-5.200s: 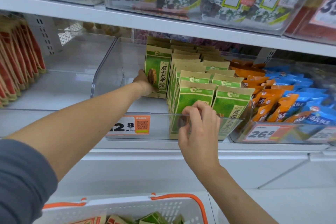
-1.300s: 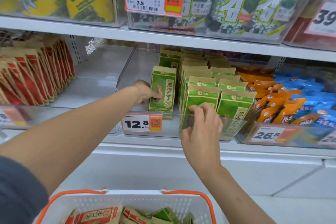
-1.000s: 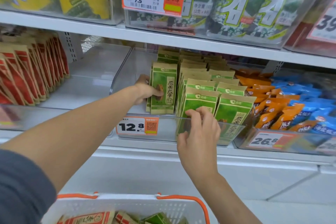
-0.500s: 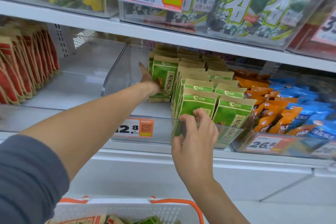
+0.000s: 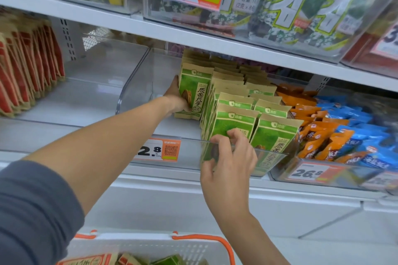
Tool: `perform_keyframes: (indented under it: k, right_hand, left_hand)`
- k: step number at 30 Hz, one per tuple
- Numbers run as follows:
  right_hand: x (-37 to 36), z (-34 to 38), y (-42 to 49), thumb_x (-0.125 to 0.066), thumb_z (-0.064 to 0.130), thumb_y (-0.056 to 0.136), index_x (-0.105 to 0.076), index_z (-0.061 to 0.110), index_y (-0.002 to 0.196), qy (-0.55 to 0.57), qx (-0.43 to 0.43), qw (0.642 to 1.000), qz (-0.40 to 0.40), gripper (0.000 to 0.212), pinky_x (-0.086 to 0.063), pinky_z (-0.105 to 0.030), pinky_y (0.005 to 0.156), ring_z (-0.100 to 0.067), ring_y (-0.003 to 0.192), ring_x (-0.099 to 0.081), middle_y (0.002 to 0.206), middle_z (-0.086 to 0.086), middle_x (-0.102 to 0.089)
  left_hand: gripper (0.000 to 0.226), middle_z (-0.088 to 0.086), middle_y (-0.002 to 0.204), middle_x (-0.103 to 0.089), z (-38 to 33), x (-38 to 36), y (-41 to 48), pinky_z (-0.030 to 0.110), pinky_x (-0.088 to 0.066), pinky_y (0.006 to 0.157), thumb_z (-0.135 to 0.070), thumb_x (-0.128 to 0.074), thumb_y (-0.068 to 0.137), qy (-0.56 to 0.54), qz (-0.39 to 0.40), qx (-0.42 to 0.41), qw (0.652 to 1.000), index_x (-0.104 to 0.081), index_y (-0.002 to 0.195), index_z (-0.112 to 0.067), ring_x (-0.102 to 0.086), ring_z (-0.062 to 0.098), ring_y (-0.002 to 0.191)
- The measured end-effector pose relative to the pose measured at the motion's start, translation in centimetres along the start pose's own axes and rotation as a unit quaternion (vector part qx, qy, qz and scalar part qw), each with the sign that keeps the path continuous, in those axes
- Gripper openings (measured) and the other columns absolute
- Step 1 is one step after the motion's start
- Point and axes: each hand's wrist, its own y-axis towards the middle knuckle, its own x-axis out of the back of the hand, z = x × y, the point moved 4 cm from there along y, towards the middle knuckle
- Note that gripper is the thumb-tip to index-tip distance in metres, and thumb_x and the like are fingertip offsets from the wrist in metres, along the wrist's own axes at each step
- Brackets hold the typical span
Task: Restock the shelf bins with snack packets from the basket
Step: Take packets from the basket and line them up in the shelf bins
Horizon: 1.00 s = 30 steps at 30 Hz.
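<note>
Two hands were at the clear bin (image 5: 187, 154) on the middle shelf. We logged the left hand (image 5: 175, 98) clamped round an upright green seed packet (image 5: 195, 90), just left of the packet rows (image 5: 228, 90). The right hand (image 5: 230, 157) curled over the bin's front wall, its fingertips touching the front packet (image 5: 234, 120). The basket (image 5: 200, 249) below held more packets.

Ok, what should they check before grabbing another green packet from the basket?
1. Left packet stands upright in the left hand: ok.
2. Right hand steadies the front packet at the clear bin front wall: ok.
3. Bare room in the bin, left of the rows: ok.
4. Green packets in the basket: ok, some show.
5. A free hand: not ok, both hold packets.
</note>
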Motion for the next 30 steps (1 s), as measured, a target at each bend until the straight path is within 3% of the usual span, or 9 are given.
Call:
perform_keyframes:
  k: [5, 10, 13, 16, 19, 21, 24, 27, 30]
  right_hand:
    - [0.1, -0.4, -0.2, -0.067, 0.001, 0.068, -0.059, 0.018, 0.109, -0.01, 0.019, 1.0, 0.012, 0.045, -0.035, -0.053, 0.103, -0.029, 0.119, -0.041, 0.126, -0.008, -0.043]
    - [0.1, -0.3, -0.5, -0.066, 0.001, 0.07, -0.058, 0.015, 0.114, -0.008, 0.03, 0.999, 0.014, 0.047, -0.034, -0.054, 0.106, -0.032, 0.124, -0.04, 0.129, -0.01, -0.043]
    - [0.5, 0.0, -0.6, -0.059, -0.001, 0.072, -0.058, 0.012, 0.115, 0.021, 0.044, 0.999, -0.008, 0.045, -0.032, -0.052, 0.107, -0.031, 0.124, -0.041, 0.127, -0.01, -0.046]
    - [1.0, 0.8, -0.9, -0.049, 0.0, 0.074, -0.058, 0.01, 0.113, 0.06, 0.066, 0.996, -0.027, 0.042, -0.03, -0.041, 0.105, -0.027, 0.12, -0.044, 0.122, -0.008, -0.05]
    - [0.8, 1.5, -1.3, -0.049, -0.003, 0.075, -0.058, 0.008, 0.11, 0.107, 0.074, 0.991, -0.012, 0.038, -0.039, -0.039, 0.092, -0.025, 0.107, -0.049, 0.113, -0.007, -0.052]
    - [0.5, 1.8, -1.9, -0.05, -0.006, 0.077, -0.058, 0.007, 0.108, 0.137, 0.065, 0.988, 0.017, 0.035, -0.044, -0.04, 0.08, -0.026, 0.097, -0.052, 0.107, -0.007, -0.052]
    - [-0.3, 2.1, -3.8, -0.049, -0.002, 0.082, -0.059, 0.009, 0.108, 0.147, 0.04, 0.985, 0.077, 0.03, -0.047, -0.042, 0.07, -0.028, 0.086, -0.055, 0.107, -0.007, -0.052]
    - [-2.1, 2.1, -6.7, -0.049, 0.0, 0.083, -0.06, 0.012, 0.106, 0.125, 0.022, 0.977, 0.169, 0.028, -0.047, -0.038, 0.073, -0.027, 0.089, -0.057, 0.108, -0.005, -0.056]
    - [-4.8, 1.9, -10.0, -0.048, 0.005, 0.086, -0.061, 0.014, 0.109, 0.084, 0.007, 0.936, 0.342, 0.028, -0.046, -0.032, 0.079, -0.024, 0.095, -0.057, 0.109, -0.004, -0.058]
  left_hand:
    - [0.12, 0.005, 0.159, -0.023, 0.7, 1.1, -0.4, 0.035, -0.034, 0.112, -0.001, -0.083, 0.071, 0.067, -0.01, 0.093, 0.993, 0.0, 0.156, -0.021, -0.029, 0.027, 0.143]
    - [0.117, 0.009, 0.16, -0.015, 0.0, 1.4, -1.8, 0.037, -0.03, 0.115, -0.014, -0.081, 0.077, 0.188, 0.013, 0.131, 0.973, 0.006, 0.155, -0.015, -0.023, 0.03, 0.145]
    - [0.095, 0.013, 0.151, -0.032, -0.6, 2.0, -3.3, 0.03, -0.039, 0.103, -0.021, -0.078, 0.08, 0.247, -0.008, 0.123, 0.961, -0.017, 0.151, -0.007, -0.036, 0.03, 0.137]
    - [0.05, 0.013, 0.124, -0.057, -2.1, 2.8, -6.2, 0.032, -0.043, 0.074, -0.027, -0.07, 0.086, 0.302, -0.074, 0.078, 0.947, -0.047, 0.125, -0.005, -0.057, 0.03, 0.109]
    - [0.015, 0.009, 0.102, -0.064, -4.5, 3.0, -11.0, 0.034, -0.046, 0.07, -0.024, -0.059, 0.088, 0.335, -0.107, 0.0, 0.936, -0.059, 0.098, -0.012, -0.059, 0.032, 0.091]
    - [0.002, 0.003, 0.092, -0.065, -5.8, 3.4, -14.9, 0.032, -0.047, 0.068, -0.02, -0.057, 0.084, 0.329, -0.131, -0.05, 0.934, -0.056, 0.082, -0.02, -0.06, 0.029, 0.088]
    - [0.017, -0.005, 0.075, -0.061, -4.9, 4.1, -20.4, 0.029, -0.037, 0.059, -0.024, -0.06, 0.08, 0.313, -0.124, -0.072, 0.939, -0.047, 0.07, -0.021, -0.058, 0.024, 0.077]
    - [0.015, -0.01, 0.07, -0.056, -1.0, 4.4, -24.6, 0.029, -0.043, 0.064, -0.023, -0.062, 0.076, 0.323, -0.067, -0.042, 0.943, -0.05, 0.068, -0.021, -0.057, 0.021, 0.077]
    - [0.012, -0.011, 0.077, -0.06, 4.9, 4.7, -27.5, 0.032, -0.051, 0.073, -0.021, -0.064, 0.076, 0.325, 0.012, 0.026, 0.945, -0.054, 0.069, -0.023, -0.06, 0.018, 0.079]
